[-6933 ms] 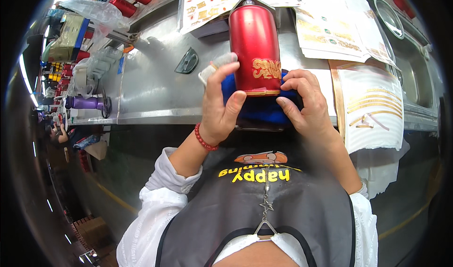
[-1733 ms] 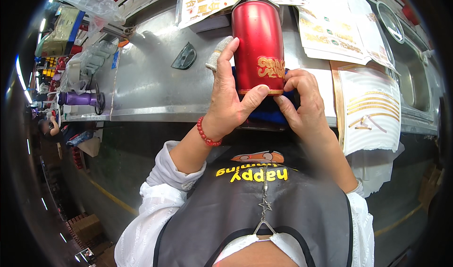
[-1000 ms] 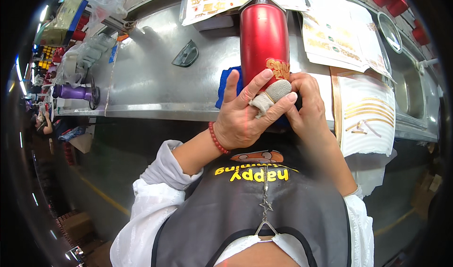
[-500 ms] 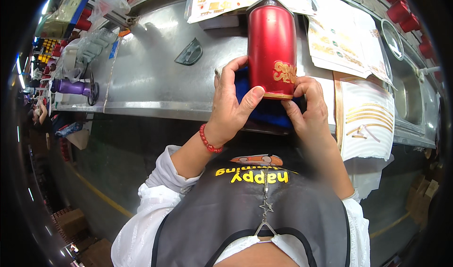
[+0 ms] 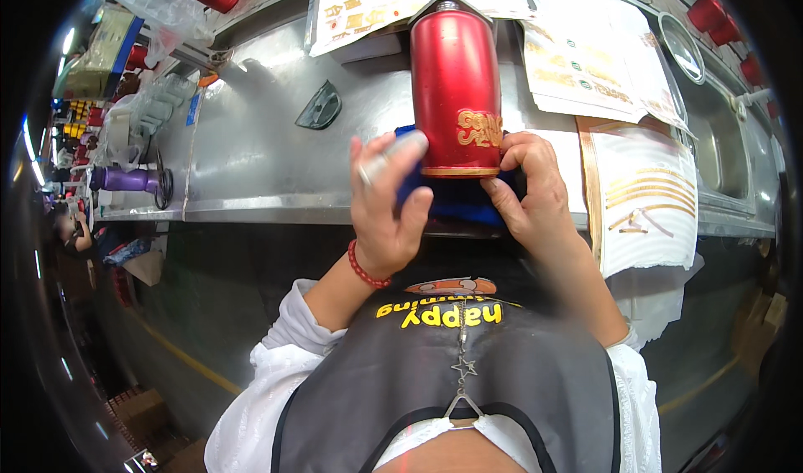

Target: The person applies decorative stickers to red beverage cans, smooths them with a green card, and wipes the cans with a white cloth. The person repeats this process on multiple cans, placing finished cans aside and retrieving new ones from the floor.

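Note:
A glossy red cylindrical canister [image 5: 452,80] lies lengthwise in front of me, with a gold scroll decal [image 5: 479,130] on its side. A thin gold band [image 5: 458,172] runs round its near end. My right hand [image 5: 531,176] grips that near end at its right edge, thumb below and fingers curled beside the decal. My left hand [image 5: 386,197] is off the canister, just to its left, with fingers apart and partly blurred. Something pale is wrapped round one of its fingers. Blue material [image 5: 456,206] shows under the canister's near end.
Sheets of gold decals [image 5: 577,67] lie behind and right of the canister. A white sheet with gold strips [image 5: 648,197] is on the right, near a sink [image 5: 723,155]. On the steel worktop [image 5: 251,155] lies a dark green scraper-like piece [image 5: 319,107]. A purple bottle [image 5: 125,178] stands far left.
My left hand has let go of the canister and moved left, its fingers spreading. The right hand keeps its grip. The whole view has shifted slightly.

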Motion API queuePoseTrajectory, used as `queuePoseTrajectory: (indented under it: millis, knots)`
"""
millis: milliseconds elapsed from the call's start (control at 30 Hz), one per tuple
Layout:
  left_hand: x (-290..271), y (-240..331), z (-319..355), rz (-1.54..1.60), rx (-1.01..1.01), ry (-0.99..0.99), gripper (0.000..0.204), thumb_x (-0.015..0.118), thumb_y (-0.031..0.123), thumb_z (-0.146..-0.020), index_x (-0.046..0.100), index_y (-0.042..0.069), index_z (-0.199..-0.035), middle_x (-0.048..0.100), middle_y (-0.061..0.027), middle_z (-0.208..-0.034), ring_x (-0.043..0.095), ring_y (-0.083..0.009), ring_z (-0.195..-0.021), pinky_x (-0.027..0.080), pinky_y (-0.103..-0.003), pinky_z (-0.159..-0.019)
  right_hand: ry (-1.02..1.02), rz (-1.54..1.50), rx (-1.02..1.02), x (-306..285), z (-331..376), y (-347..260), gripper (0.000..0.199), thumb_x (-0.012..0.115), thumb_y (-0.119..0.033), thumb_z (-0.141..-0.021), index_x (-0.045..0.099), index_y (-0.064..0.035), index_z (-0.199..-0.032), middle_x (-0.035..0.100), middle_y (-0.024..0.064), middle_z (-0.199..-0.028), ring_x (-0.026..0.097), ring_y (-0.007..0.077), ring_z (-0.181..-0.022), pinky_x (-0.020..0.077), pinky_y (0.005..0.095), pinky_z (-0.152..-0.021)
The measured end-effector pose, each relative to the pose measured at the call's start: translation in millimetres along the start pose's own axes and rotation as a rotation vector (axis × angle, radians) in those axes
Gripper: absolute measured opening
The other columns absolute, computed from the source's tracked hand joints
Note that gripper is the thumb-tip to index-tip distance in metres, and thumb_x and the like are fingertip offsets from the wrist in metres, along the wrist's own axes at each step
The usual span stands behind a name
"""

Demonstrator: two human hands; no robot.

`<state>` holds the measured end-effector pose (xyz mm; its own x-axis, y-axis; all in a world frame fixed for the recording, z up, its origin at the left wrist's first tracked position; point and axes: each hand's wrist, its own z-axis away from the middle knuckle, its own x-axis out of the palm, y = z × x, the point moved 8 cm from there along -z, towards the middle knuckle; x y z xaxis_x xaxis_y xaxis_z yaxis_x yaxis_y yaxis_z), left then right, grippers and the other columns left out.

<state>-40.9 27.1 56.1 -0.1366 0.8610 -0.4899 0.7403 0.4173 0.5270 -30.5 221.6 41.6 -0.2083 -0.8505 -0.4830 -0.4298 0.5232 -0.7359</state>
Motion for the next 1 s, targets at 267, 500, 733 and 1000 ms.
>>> queuePoseTrajectory:
  millis: [267,500,733,1000]
  knots:
    - [15,19,-24,-0.147,0.225,-0.199,0.048,0.064,0.018,-0.097,0.053,0.002,-0.141,0.06,-0.0159,-0.136,0.038,-0.0384,-0.143,0.016,-0.052,-0.123,0.03,-0.033,-0.026,-3,0,-1,0.035,0.078,0.002,-0.076,0.052,-0.0038,-0.099,0.058,0.0166,-0.106,0.056,0.0364,-0.104,0.047,0.0424,-0.091]
    - [30,3,-36,0.13,-0.084,-0.164,0.066,0.069,0.022,-0.094,0.038,0.0,-0.149,0.044,-0.0171,-0.15,0.032,-0.0408,-0.142,0.02,-0.05,-0.12,0.01,-0.042,-0.014,-2,1,2,0.032,0.076,0.001,-0.081,0.052,-0.0052,-0.101,0.059,0.0152,-0.112,0.056,0.0337,-0.108,0.0454,0.0409,-0.095]
    - [35,-3,-33,0.228,-0.172,-0.203,0.07,0.065,0.015,-0.096,0.029,-0.001,-0.153,0.033,-0.018,-0.156,0.032,-0.0304,-0.144,0.027,-0.042,-0.119,0.056,-0.027,-0.061,-5,-2,-3,0.036,0.078,0.002,-0.075,0.052,-0.0036,-0.099,0.058,0.0174,-0.104,0.057,0.0377,-0.102,0.0473,0.0431,-0.088]
    - [38,-2,-33,0.287,-0.154,-0.213,0.073,0.064,0.01,-0.096,0.023,-0.001,-0.156,0.025,-0.0174,-0.16,0.03,-0.0259,-0.146,0.029,-0.039,-0.119,0.064,-0.026,-0.063,-4,-1,-3,0.036,0.078,0.002,-0.075,0.052,-0.0039,-0.098,0.058,0.017,-0.104,0.057,0.0376,-0.102,0.0472,0.0432,-0.088]
